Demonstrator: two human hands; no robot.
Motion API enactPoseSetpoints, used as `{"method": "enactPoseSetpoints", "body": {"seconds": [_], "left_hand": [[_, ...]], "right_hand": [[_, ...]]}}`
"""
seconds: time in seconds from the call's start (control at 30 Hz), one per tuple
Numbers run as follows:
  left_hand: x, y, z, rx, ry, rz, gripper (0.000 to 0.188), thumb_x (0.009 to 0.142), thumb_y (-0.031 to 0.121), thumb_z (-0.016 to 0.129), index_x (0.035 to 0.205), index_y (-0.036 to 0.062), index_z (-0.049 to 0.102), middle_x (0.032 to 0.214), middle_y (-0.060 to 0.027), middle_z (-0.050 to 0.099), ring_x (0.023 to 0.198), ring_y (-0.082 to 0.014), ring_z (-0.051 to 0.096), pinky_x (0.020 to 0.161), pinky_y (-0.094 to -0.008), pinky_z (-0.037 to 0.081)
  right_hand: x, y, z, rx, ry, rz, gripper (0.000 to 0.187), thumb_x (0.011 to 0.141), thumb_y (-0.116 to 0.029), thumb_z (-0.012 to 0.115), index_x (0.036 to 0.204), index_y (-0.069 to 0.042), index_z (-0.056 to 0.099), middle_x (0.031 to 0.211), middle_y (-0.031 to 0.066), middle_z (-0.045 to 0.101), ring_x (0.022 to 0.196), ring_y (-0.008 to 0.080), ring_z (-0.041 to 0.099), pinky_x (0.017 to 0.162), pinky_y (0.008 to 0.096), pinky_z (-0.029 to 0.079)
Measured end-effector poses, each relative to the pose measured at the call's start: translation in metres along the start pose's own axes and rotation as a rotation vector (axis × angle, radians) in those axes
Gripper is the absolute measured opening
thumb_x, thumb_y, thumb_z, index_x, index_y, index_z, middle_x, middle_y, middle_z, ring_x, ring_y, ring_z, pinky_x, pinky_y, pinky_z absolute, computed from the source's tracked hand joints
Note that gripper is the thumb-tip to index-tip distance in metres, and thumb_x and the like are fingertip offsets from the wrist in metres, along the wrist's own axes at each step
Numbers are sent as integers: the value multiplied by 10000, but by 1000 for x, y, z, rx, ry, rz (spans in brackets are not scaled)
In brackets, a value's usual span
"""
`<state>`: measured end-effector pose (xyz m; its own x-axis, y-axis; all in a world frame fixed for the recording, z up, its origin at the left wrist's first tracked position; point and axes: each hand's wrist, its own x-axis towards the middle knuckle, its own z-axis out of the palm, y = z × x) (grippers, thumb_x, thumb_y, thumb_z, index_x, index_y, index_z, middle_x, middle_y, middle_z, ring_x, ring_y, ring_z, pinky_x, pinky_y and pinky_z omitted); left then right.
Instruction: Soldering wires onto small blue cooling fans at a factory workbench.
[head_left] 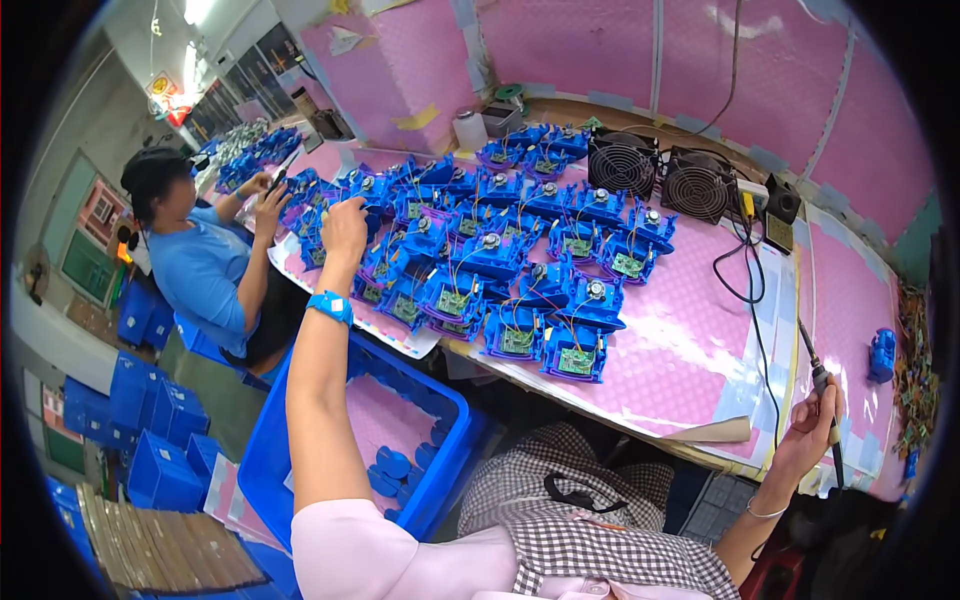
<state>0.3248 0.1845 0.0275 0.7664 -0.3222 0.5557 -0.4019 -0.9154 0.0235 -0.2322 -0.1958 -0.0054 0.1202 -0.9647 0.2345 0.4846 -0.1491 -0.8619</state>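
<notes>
Pink foam matting (690, 350) over the bench and up the wall behind, textured in small dots. Blue plastic housings (500, 250) with green circuit boards and thin wires, ranked in rows, too many to count surely. Two black square fans (660, 170) at one o'clock. One blue crate (300, 430) below the bench at seven o'clock. Left hand (345, 228) outstretched at ten o'clock, fingers bunched over a housing, grip unclear. Right hand (812, 420) at four o'clock, clamped around a slim soldering iron (822, 385). Another person (200, 260) seated at nine o'clock.
</notes>
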Motion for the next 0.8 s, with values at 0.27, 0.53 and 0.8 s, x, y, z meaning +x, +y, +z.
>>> {"method": "enactPoseSetpoints", "body": {"seconds": [0.27,0.53,0.8], "left_hand": [[29,-21,68,38,-104,182,292,813,310,624,869,27,667,905,-227,648,850,-416,609,729,-491,475],[16,-89,0,-586,-38,36,305,875,321,578,924,24,630,796,-135,624,665,-260,562,625,-386,440],[-200,70,-178,-2393,-552,-558,590,1000,489,313,717,36,564,531,-31,436,413,-115,324,404,-276,276]], "right_hand": [[20,-23,-24,-189,196,-95,191,950,-228,574,1079,-94,622,684,-107,394,550,-13,305,459,168,240],[121,-54,-74,-328,373,-454,219,961,-256,562,1004,-51,627,593,14,516,466,73,446,431,213,338],[234,5,-190,-1277,468,-648,573,597,-194,830,1073,-127,518,881,113,603,896,309,574,791,400,455]]}}
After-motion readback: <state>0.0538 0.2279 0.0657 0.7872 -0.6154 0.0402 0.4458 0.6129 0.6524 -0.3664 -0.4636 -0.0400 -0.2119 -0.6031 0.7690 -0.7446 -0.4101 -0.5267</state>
